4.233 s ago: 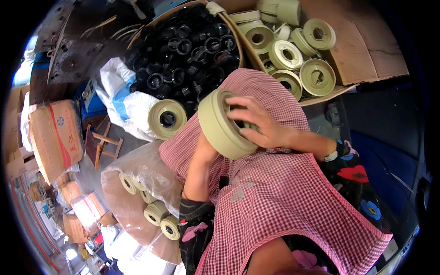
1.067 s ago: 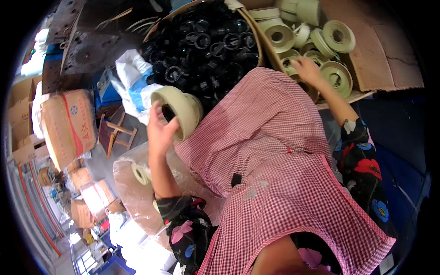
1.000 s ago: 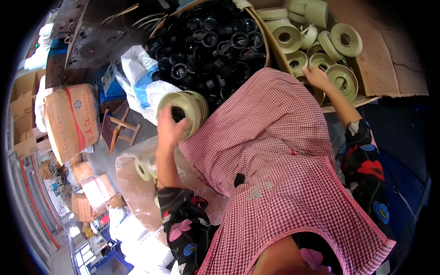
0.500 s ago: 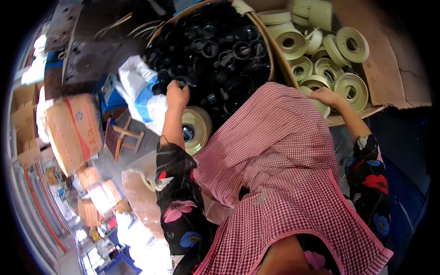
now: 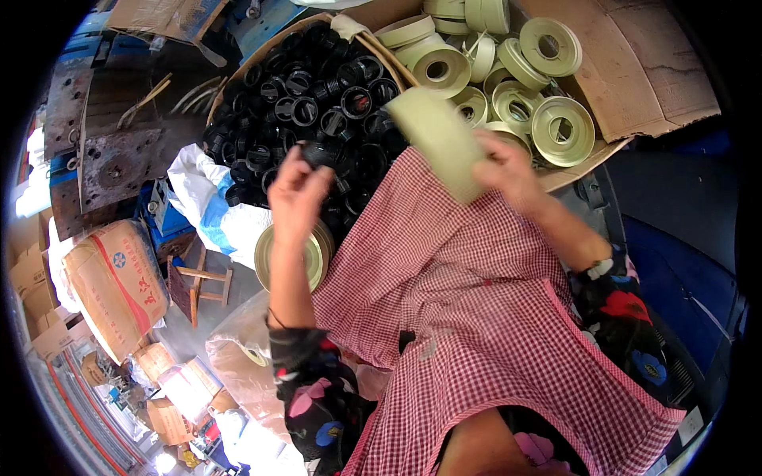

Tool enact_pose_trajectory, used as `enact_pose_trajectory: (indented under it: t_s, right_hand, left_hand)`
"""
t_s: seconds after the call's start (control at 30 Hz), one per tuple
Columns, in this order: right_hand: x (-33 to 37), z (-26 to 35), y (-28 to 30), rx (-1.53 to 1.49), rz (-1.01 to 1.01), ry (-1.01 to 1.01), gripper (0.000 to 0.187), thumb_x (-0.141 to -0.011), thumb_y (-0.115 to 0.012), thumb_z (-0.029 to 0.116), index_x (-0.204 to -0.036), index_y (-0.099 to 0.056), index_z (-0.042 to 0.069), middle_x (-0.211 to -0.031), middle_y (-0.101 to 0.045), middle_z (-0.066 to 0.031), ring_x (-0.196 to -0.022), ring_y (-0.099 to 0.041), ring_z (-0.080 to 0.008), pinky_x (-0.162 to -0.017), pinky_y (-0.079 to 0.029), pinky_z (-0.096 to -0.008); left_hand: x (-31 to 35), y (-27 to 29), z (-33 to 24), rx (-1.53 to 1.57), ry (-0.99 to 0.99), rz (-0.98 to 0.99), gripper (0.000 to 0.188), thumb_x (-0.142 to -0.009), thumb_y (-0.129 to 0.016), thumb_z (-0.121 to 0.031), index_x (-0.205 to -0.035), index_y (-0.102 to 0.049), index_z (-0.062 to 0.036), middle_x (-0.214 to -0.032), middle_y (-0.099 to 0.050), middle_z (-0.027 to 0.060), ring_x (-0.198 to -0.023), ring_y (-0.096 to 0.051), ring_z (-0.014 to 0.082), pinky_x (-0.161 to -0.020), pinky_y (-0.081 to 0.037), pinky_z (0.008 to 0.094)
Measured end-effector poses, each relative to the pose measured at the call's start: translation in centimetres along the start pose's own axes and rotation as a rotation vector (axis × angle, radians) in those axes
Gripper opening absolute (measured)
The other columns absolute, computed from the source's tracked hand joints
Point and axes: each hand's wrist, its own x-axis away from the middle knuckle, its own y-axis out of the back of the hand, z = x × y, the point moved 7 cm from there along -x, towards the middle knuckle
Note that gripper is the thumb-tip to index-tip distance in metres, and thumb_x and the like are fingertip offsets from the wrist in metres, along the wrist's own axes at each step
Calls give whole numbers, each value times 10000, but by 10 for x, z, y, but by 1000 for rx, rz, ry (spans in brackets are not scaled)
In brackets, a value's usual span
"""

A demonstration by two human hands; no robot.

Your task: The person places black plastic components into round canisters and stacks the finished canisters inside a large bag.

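Note:
A cream plastic spool [image 5: 435,143], smeared by motion, is gripped at its right side by my right hand [image 5: 512,176]. It is tilted over my checked apron [image 5: 444,254]. My left hand [image 5: 300,194] pinches a black plastic ring [image 5: 320,154] in front of a box of similar black rings [image 5: 305,111]. Past my left wrist, a round cream piece [image 5: 319,255] is partly covered by my forearm. More cream spools [image 5: 563,131] fill the cardboard box beyond my right hand.
The cream spools' carton has a wide open flap [image 5: 631,67] at the right. A white and blue sack [image 5: 216,194] hangs beside the black rings. Further left are a taped brown carton [image 5: 115,289], a small wooden stool [image 5: 205,285] and dark metal blocks [image 5: 123,170].
My right hand has lifted a cream spool out of the carton and brought it left over my lap. My left hand has drawn back from the pile with a black ring.

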Motion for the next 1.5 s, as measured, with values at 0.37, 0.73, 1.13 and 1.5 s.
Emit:
enact_pose_trajectory:
  t_s: [0.37, 0.73, 1.13, 1.5]
  right_hand:
    - [36, 54, -95, 112, 351, 392, 619, -649, -786, 352, -1099, -528, 14, -1374, -367, -200, -1278, -356, -332, -1042, -297, -443]
    - [84, 106, -117, 417, 672, 975, 630, -543, -809, 255, -1095, -558, 83, -1318, -431, -129, -1209, -376, -425, -969, -378, -542]
    - [82, -4, -116, -255, 1143, -896, 360, -954, -469, 340, -985, -597, 5, -764, -630, -72, -670, -603, -123, -601, -496, -235]
    - [-77, -184, 102, 1149, -94, -371, 502, -825, -530, 483, -971, -630, 14, -897, -645, -184, -857, -622, -360, -746, -481, -418]
  left_hand:
    - [131, -58, -32, 324, 29, 64, 613, -738, -743, -92, -1251, -414, -29, -1166, -532, 95, -1076, -533, 185, -903, -457, 322]
    - [167, -73, 0, 1044, 497, 497, 459, -836, -661, -159, -1232, -489, -4, -1090, -607, 141, -919, -647, 217, -754, -579, 325]
    - [156, -25, -14, 93, 3, 303, 466, -845, -622, -171, -1242, -473, 24, -1150, -578, 94, -1028, -546, 174, -891, -447, 300]
    - [122, 121, 51, -1025, 181, -193, 648, -787, -617, -455, -1211, -470, 12, -1112, -524, 284, -994, -531, 448, -865, -442, 460]
